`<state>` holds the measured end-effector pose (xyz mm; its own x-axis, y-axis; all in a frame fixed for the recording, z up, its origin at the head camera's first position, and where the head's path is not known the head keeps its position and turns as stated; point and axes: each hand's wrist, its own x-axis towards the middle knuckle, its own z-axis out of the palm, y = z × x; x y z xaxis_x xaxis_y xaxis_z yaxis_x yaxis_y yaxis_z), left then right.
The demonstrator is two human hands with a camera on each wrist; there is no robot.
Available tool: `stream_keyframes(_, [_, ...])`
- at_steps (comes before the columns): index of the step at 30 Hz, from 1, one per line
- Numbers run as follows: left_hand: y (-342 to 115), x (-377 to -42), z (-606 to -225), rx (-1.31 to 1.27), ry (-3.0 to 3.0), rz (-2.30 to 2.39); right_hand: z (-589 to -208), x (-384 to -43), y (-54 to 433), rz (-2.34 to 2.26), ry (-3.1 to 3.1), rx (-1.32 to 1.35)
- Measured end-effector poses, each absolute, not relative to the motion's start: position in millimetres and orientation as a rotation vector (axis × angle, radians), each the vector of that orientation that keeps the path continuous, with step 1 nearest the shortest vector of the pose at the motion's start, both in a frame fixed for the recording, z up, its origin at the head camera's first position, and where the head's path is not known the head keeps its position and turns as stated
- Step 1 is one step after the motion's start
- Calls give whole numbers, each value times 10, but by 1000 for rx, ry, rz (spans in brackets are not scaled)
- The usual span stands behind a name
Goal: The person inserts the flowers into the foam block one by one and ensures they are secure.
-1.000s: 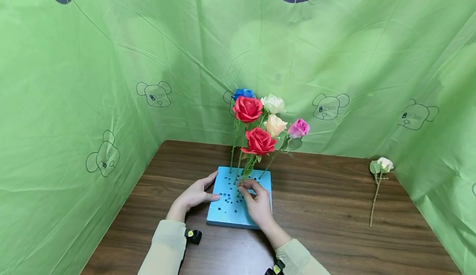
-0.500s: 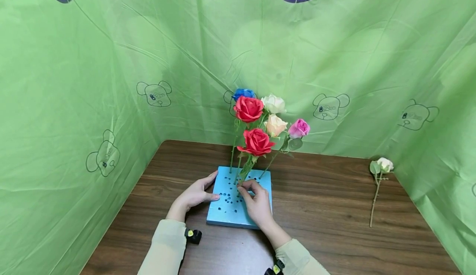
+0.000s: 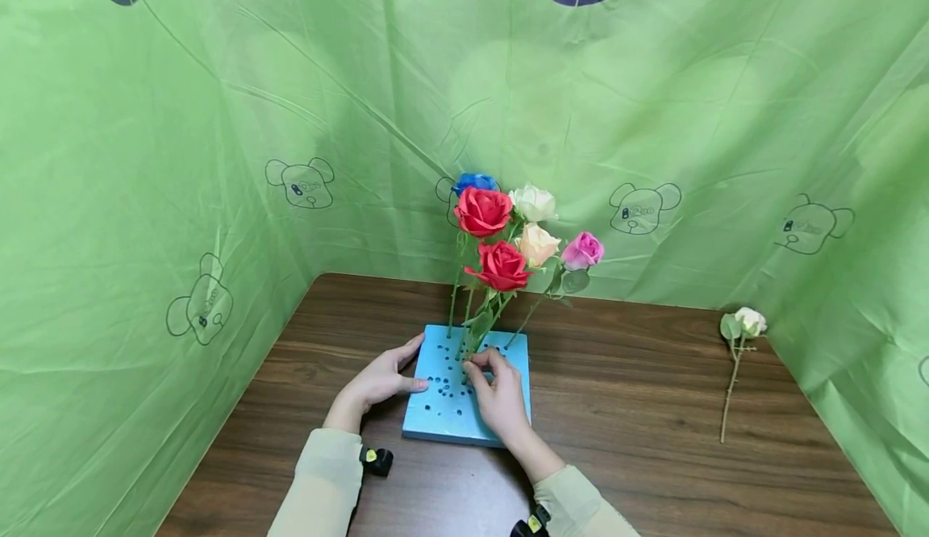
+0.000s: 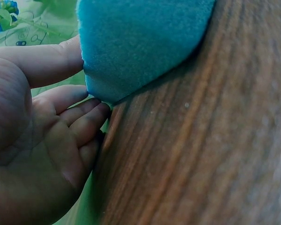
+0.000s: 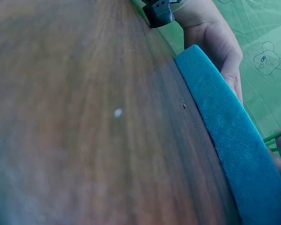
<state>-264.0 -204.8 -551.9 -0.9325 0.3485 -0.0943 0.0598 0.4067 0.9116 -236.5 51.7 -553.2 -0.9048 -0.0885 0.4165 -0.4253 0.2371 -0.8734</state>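
In the head view, a light-blue foam board (image 3: 435, 422) with many small holes lies on the table. My left hand (image 3: 381, 377) holds its left edge, thumb on the top face and fingers along the side, as the left wrist view also shows at the foam's corner (image 4: 140, 42). My right hand (image 3: 501, 396) pinches the lower stem of the front red rose (image 3: 499, 266) just above the board; the stem's lower end reaches a hole. Behind it stand another red rose (image 3: 482, 212), a blue rose (image 3: 475, 183), a white rose (image 3: 535, 202), a peach rose (image 3: 538, 244) and a pink rose (image 3: 583, 251).
A loose white rose (image 3: 751, 322) with a leafy stem lies on the right side of the brown wooden table (image 3: 617, 408). Green printed curtain (image 3: 377, 101) closes in the back and both sides. The standing flowers crowd the board's far half.
The front red rose's bloom first dipped and shifted left, then rose and tilted away toward the back. Both hands keep nearly the same places.
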Motion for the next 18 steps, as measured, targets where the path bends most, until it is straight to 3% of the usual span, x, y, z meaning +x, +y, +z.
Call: stream_keyframes(18, [-2064, -2627, -5510, 364, 2387, 1539, -5499, -2324, 506, 1829, -2190, 313])
